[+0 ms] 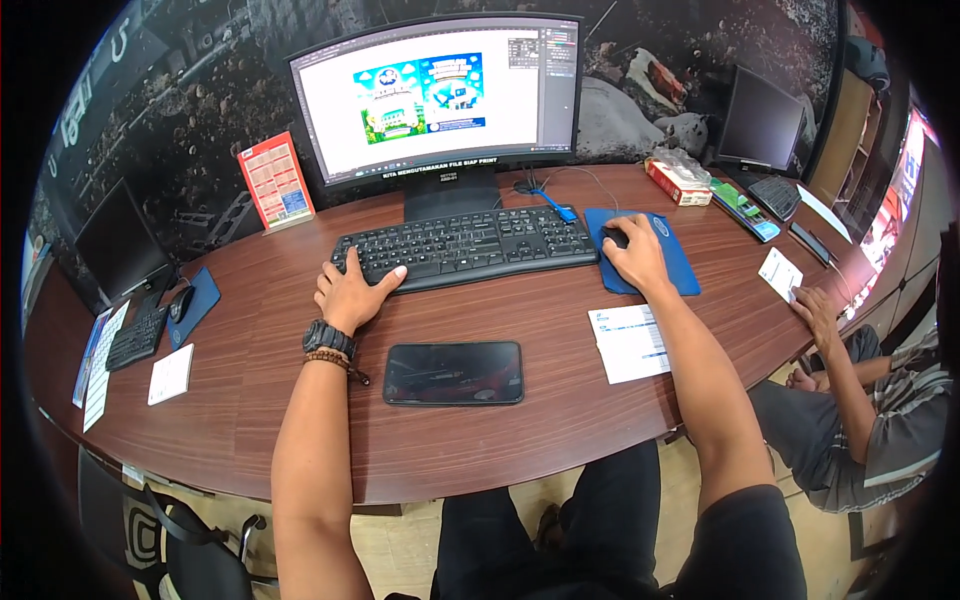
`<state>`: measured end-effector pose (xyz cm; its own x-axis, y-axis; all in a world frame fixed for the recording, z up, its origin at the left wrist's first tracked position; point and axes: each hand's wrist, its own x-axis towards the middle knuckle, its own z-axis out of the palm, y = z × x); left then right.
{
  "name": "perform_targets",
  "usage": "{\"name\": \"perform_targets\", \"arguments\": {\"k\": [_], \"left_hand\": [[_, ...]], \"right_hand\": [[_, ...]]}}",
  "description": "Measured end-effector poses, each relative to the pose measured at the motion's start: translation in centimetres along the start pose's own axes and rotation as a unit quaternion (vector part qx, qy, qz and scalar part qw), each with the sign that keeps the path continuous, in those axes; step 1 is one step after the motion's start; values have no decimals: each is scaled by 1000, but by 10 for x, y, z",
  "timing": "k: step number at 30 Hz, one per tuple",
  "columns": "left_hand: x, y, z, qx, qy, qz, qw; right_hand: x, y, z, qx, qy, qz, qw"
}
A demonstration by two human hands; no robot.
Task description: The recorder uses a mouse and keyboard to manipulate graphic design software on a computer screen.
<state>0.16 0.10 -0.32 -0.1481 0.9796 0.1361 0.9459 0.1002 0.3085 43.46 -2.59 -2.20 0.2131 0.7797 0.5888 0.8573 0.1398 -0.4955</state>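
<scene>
My left hand [354, 292] rests with fingers spread on the left end of a black keyboard [470, 243]; a black watch [329, 339] and a beaded bracelet are on that wrist. My right hand [637, 254] curves over a black computer mouse [616, 238] on a blue mouse pad [677, 262]. Beyond the keyboard stands a curved monitor [440, 105] showing a design window with two blue and green panels. A dark-screened phone [454, 373] lies flat between my forearms. Partly under my right forearm is a printed white paper pad [630, 344].
A red desk calendar [276, 182] stands left of the monitor. Further left are another monitor [122, 240] and keyboard [137, 338]. At right sit a red-and-white box [679, 183], a second dark monitor [760, 118], and a person's hand [818, 312] by a white paper [780, 274].
</scene>
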Motion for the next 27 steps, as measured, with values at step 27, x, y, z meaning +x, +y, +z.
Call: {"name": "perform_targets", "arguments": {"k": [27], "left_hand": [[-1,2,1,2,6,1,1000]], "right_hand": [[0,0,-2,-7,-15,-3,1000]]}}
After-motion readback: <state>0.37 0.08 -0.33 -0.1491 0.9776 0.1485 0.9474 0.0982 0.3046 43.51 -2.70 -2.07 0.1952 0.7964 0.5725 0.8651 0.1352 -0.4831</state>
